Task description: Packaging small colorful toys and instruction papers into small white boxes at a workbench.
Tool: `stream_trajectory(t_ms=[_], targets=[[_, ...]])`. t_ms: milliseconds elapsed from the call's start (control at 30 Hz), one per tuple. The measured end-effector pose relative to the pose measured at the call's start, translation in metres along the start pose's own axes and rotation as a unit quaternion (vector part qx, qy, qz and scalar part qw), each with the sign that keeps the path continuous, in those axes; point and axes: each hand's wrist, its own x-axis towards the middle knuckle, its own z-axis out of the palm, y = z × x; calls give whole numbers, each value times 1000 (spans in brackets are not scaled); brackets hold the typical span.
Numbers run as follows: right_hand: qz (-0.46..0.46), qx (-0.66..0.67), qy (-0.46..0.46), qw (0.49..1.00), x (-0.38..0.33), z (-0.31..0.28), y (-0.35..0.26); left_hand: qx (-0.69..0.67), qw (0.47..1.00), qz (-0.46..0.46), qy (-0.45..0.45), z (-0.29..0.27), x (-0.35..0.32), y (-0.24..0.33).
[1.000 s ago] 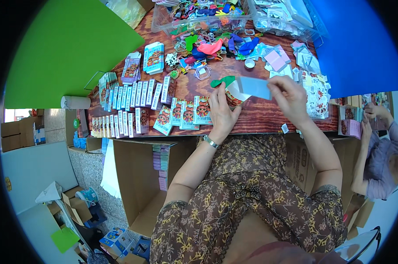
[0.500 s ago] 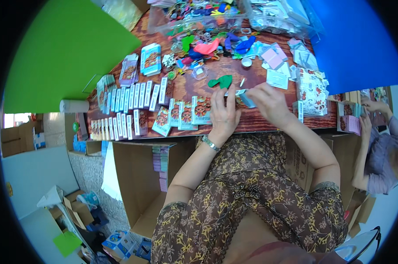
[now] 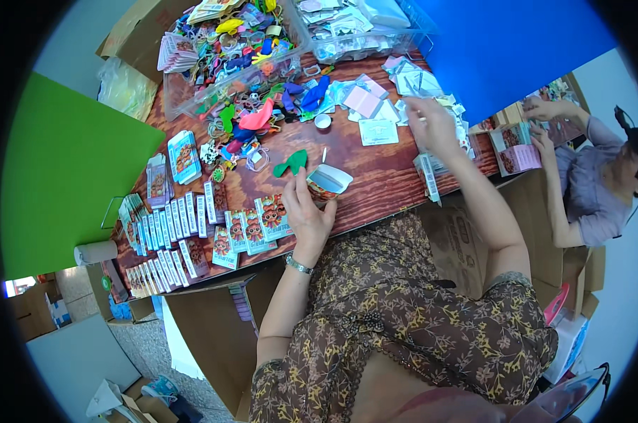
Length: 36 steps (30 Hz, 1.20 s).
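Colourful flat packets (image 3: 185,243) line the table's left; white labels (image 3: 379,131) lie right.

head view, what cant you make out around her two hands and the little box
- Small box: its contents are hidden by the left hand and the raised light-blue flap.
- Right hand: whether its fingers grip anything is hidden by its own back, above the white packets.
- Clear bins: the single pieces are too small, and the top edge cuts them off.

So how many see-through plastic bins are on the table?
2. One clear bin full of colourful bits sits at the table's far left; the other clear bin is beside it, far right. More may be hidden.
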Motion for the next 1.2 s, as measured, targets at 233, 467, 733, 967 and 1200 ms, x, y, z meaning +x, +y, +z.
stream_trajectory(t_ms=[233, 467, 733, 967, 1200], targets=[[165, -215, -153, 950, -6, 10, 78, 5, 999, -8, -39, 8, -7, 2], [213, -60, -51, 974, -4, -7, 98, 13, 999, -9, -38, 6, -7, -5], [75, -145, -275, 948, -41, -24, 84, 7, 999, -3, -36, 9, -5, -6], [232, -13, -201, 952, -22, -34, 87, 1, 999, -4, -35, 5, -7, -7], [27, -200, -118, 972, -27, -15, 109, 2, 999, -5, -34, 7, -5, -3]])
